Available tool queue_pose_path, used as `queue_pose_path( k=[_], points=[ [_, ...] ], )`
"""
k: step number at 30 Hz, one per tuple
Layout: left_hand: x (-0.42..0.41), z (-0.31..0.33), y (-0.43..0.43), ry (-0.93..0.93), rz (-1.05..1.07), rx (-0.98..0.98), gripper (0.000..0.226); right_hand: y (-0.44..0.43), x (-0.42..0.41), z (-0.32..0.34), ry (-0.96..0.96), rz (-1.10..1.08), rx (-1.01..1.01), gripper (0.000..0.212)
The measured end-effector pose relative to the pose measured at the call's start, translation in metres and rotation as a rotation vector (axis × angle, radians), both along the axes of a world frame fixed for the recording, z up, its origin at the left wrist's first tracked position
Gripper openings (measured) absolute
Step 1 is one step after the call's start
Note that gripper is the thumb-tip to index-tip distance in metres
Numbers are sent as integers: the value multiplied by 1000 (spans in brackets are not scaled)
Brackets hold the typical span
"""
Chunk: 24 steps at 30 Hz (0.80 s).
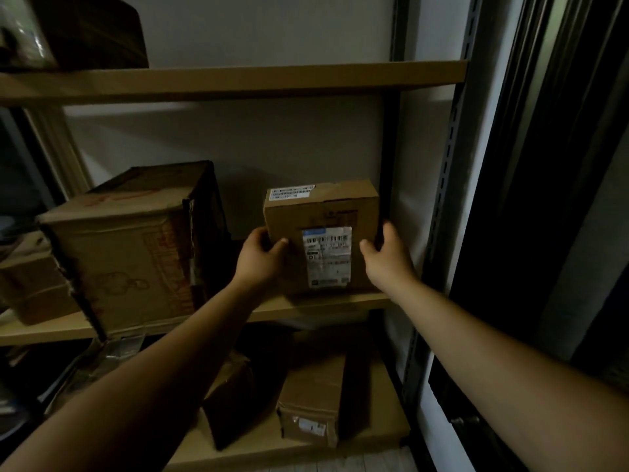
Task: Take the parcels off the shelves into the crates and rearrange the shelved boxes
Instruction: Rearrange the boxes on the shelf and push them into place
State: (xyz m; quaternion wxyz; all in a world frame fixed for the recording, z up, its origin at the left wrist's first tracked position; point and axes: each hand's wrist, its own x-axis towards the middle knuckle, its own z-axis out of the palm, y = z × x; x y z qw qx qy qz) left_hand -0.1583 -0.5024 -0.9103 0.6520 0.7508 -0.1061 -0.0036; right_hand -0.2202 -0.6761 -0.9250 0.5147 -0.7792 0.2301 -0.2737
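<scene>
The shelving rack (pixel 238 81) fills the view. Its middle shelf (pixel 323 306) carries the work, and no crate is in sight, so the carry-off path has to be judged once the parcel is free.

The large battered carton (pixel 129 253) stands on the left of that shelf, well apart from the parcel, with torn, sagging corners. It is best left undisturbed while the parcel comes out.

The parcel (pixel 306 212) sits upright at the right end of the middle shelf, close to the rack's upright post (pixel 442 199). It looks firm and square, and probably light enough for a straight two-handed pull towards the near edge. Keeping it level should stop its bottom edge catching the shelf lip, and drawing it slightly left should spare the knuckles from the post.

Two smaller boxes (pixel 311 400) lie on the lower shelf, directly under the pull path.

The left hand (pixel 260 255) grips the parcel's left edge, thumb on the front face. The right hand (pixel 386 257) clasps the right edge the same way, fingers wrapped behind. Both sit at mid-height, which balances the load.

The shipping label (pixel 326 257) faces near, between the thumbs; keeping the thumbs off it avoids slipping.
</scene>
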Motion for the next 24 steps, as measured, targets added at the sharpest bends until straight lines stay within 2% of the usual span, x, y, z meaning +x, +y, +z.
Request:
queue_pose_path(
  k=[3,6,12,16,18,24],
  points=[
    [0,-7,-2,50,34,-53,38,4,-3,-10,-29,-13,3,52],
    [1,-17,-1,68,44,29,42,3,-5,-22,13,-19,23,53],
    [-4,-42,9,46,-191,140,82,8,-13,-45,139,71,43,67],
    [-6,-38,4,-28,-25,105,65,10,-16,-40,6,58,54,65],
    [-7,-33,-1,-35,-9,102,57,8,-15,-34,-42,31,52,59],
    [-8,-37,-11,-63,-7,137,53,-2,-14,-38,-20,-2,20,53]
  ],
)
